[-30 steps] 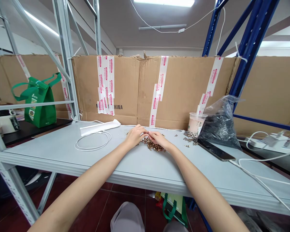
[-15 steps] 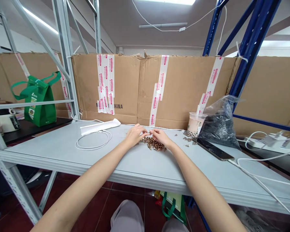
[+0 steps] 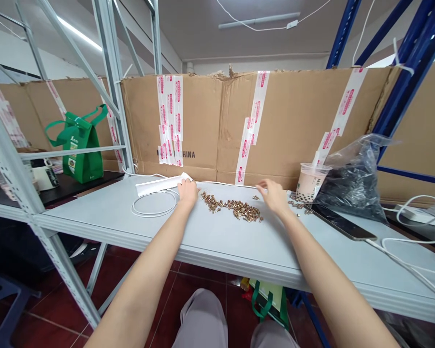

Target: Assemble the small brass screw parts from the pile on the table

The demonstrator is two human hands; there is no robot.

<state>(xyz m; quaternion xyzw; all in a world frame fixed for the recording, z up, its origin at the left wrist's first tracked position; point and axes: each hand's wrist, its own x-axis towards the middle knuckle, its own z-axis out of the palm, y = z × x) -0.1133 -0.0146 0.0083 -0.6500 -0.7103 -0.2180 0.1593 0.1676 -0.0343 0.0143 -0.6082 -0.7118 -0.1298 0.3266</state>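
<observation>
A loose pile of small copper-coloured screws (image 3: 244,210) lies between my hands, its left part trailing toward a smaller cluster (image 3: 210,202). My left hand (image 3: 188,191) is left of the pile, by the right end of a folded white paper strip (image 3: 159,185). Its fingers are curled and close together; whatever is at their tips is hidden. On the pile's right side is my right hand (image 3: 274,195), fingers pointing left and slightly apart from the thumb. Just below those fingertips a small metal piece (image 3: 255,197) rests on the grey tabletop (image 3: 217,241).
A coiled white cable (image 3: 145,214) lies left. To the right are scattered small metal pieces (image 3: 296,205), a bubble-tea cup (image 3: 311,182), a bag of dark material (image 3: 351,186) and a phone (image 3: 340,222) with a cable. Cardboard (image 3: 203,116) walls the back.
My hands have parted from above the pile, the left moving toward the paper strip, the right further right. More of the screws shows. The camera view has shifted slightly.
</observation>
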